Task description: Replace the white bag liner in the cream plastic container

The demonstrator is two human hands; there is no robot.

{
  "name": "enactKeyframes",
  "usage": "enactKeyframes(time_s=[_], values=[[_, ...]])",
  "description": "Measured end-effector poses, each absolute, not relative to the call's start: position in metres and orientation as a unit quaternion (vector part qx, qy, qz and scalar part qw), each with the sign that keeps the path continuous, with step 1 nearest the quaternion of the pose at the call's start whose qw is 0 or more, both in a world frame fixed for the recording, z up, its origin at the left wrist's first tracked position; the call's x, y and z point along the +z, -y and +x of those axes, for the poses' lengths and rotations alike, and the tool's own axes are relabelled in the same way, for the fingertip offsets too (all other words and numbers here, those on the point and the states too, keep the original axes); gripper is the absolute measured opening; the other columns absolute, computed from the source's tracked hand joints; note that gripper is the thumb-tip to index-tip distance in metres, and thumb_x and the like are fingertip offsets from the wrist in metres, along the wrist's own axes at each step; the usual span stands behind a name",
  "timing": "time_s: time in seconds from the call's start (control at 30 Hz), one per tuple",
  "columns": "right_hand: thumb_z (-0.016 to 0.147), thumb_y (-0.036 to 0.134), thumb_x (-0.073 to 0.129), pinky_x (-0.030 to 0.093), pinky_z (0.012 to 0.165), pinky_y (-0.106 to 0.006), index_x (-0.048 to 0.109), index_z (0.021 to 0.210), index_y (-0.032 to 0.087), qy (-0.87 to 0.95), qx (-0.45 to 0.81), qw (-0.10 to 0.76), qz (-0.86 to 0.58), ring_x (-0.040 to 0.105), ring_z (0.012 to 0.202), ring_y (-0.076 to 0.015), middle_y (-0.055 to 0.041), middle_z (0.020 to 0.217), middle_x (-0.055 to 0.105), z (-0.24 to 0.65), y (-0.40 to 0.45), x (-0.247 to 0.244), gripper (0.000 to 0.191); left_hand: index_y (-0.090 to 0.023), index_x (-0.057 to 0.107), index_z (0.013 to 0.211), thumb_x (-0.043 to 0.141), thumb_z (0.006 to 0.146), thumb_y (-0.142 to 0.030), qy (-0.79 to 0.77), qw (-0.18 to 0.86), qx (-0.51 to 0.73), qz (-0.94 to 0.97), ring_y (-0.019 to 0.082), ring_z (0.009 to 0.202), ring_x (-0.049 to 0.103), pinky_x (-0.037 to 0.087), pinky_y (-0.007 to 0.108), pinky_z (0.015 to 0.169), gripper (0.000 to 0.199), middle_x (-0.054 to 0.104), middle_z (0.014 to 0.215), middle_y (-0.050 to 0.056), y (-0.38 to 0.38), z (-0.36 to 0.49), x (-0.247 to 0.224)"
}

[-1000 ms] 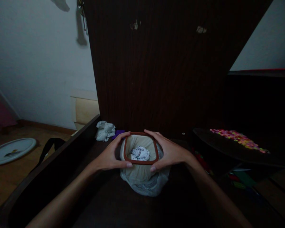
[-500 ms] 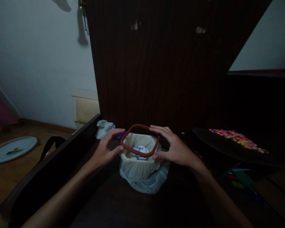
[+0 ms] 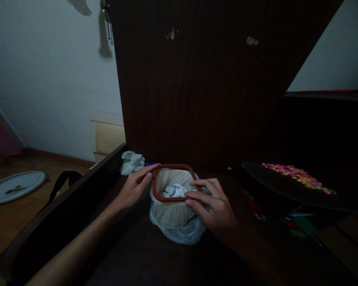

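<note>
A small waste bin (image 3: 174, 216) lined with a whitish plastic bag stands upright in front of me. Its bag hangs loosely round the outside. On the bin's mouth sits a brown square rim ring (image 3: 174, 199) with rounded corners. Crumpled white paper (image 3: 173, 190) with dark marks lies inside. My left hand (image 3: 136, 185) rests its outstretched fingers against the ring's left side, thumb apart from them. My right hand (image 3: 212, 202) has its fingers bent over the ring's front right corner, with the thumb at the front edge.
Behind the bin rises a dark wooden panel (image 3: 191, 87). A crumpled white plastic bag (image 3: 132, 163) lies at back left, beside a raised board edge (image 3: 77, 202). On the right are a dark surface with bright, colourful small pieces (image 3: 298, 176). A white oval lid-like thing (image 3: 26, 184) lies on the floor.
The brown ring has come down from above the bin onto its mouth. My right hand has shifted toward the ring's front right corner; my left fingers have straightened along its left side.
</note>
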State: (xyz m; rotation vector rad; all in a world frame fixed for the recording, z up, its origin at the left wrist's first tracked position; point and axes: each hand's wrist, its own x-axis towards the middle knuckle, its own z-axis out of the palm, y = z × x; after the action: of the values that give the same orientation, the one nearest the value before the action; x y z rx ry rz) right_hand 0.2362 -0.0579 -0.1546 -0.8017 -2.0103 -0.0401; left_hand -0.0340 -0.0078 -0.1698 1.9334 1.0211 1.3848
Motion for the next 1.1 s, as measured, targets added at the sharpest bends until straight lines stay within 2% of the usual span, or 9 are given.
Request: enactKeyframes(time_s=[0.13, 0.27, 0.43, 0.57, 0.63, 0.77, 0.9, 1.1], values=[[0.087, 0.029, 0.076, 0.054, 0.076, -0.044, 0.079, 0.092, 0.025, 0.823, -0.012, 0.459, -0.334, 0.056, 0.094, -0.0262, -0.0087, 0.108, 0.070, 0.233, 0.060, -0.162, 0.007, -0.020, 0.059, 0.141, 0.056, 0.083, -0.078, -0.330, 0.292, 0.477, 0.761, 0.040, 0.135, 0.052, 0.035, 0.057, 0.117, 0.082, 0.058, 0.146, 0.015, 0.006, -0.042, -0.177], [0.086, 0.034, 0.076, 0.054, 0.084, -0.047, 0.076, 0.100, 0.025, 0.831, 0.015, 0.429, -0.354, 0.058, 0.100, -0.0275, -0.0093, 0.114, 0.067, 0.238, 0.061, -0.159, 0.016, -0.020, 0.045, 0.151, 0.070, 0.074, -0.074, -0.311, 0.296, 0.438, 0.790, 0.040, 0.141, 0.044, 0.028, 0.058, 0.121, 0.097, 0.048, 0.154, 0.017, 0.007, -0.044, -0.182], [0.078, 0.047, 0.080, 0.044, 0.108, -0.055, 0.061, 0.131, 0.027, 0.821, 0.114, 0.387, -0.404, 0.050, 0.131, -0.0339, -0.0128, 0.142, 0.053, 0.257, 0.052, -0.146, 0.060, -0.020, 0.042, 0.152, 0.076, 0.074, -0.065, -0.313, 0.288, 0.422, 0.801, 0.040, 0.142, 0.043, 0.027, 0.061, 0.120, 0.096, 0.046, 0.155, 0.018, 0.008, -0.038, -0.178], [0.073, 0.052, 0.083, 0.035, 0.117, -0.056, 0.042, 0.149, 0.025, 0.817, 0.233, 0.353, -0.393, 0.039, 0.144, -0.0345, -0.0149, 0.156, 0.040, 0.267, 0.034, -0.145, 0.090, -0.022, 0.045, 0.150, 0.078, 0.076, -0.057, -0.313, 0.289, 0.423, 0.800, 0.039, 0.141, 0.045, 0.030, 0.060, 0.120, 0.088, 0.049, 0.153, 0.016, 0.008, -0.035, -0.174], [0.074, 0.051, 0.082, 0.035, 0.118, -0.055, 0.039, 0.150, 0.025, 0.806, 0.295, 0.343, -0.380, 0.042, 0.143, -0.0330, -0.0143, 0.156, 0.042, 0.269, 0.025, -0.147, 0.091, -0.022, 0.046, 0.149, 0.078, 0.077, -0.056, -0.314, 0.298, 0.426, 0.794, 0.039, 0.139, 0.048, 0.034, 0.059, 0.118, 0.086, 0.050, 0.152, 0.017, 0.008, -0.035, -0.174], [0.076, 0.049, 0.082, 0.038, 0.117, -0.053, 0.042, 0.148, 0.027, 0.784, 0.371, 0.349, -0.354, 0.049, 0.139, -0.0305, -0.0112, 0.152, 0.049, 0.269, 0.013, -0.151, 0.085, -0.022, 0.050, 0.147, 0.078, 0.076, -0.055, -0.323, 0.298, 0.435, 0.786, 0.040, 0.137, 0.050, 0.037, 0.059, 0.116, 0.083, 0.052, 0.150, 0.016, 0.007, -0.034, -0.175], [0.074, 0.048, 0.083, 0.036, 0.117, -0.055, 0.043, 0.149, 0.028, 0.795, 0.353, 0.345, -0.353, 0.047, 0.140, -0.0313, -0.0111, 0.154, 0.048, 0.269, 0.009, -0.155, 0.087, -0.022, 0.049, 0.147, 0.079, 0.075, -0.054, -0.322, 0.294, 0.429, 0.791, 0.039, 0.137, 0.050, 0.035, 0.060, 0.118, 0.084, 0.051, 0.150, 0.017, 0.006, -0.035, -0.179], [0.072, 0.054, 0.083, 0.027, 0.121, -0.059, 0.045, 0.149, 0.027, 0.814, 0.300, 0.347, -0.355, 0.037, 0.147, -0.0336, -0.0126, 0.158, 0.042, 0.272, 0.006, -0.169, 0.090, -0.022, 0.048, 0.148, 0.080, 0.074, -0.055, -0.314, 0.294, 0.440, 0.789, 0.039, 0.139, 0.046, 0.032, 0.060, 0.119, 0.087, 0.050, 0.151, 0.017, 0.008, -0.033, -0.186]])
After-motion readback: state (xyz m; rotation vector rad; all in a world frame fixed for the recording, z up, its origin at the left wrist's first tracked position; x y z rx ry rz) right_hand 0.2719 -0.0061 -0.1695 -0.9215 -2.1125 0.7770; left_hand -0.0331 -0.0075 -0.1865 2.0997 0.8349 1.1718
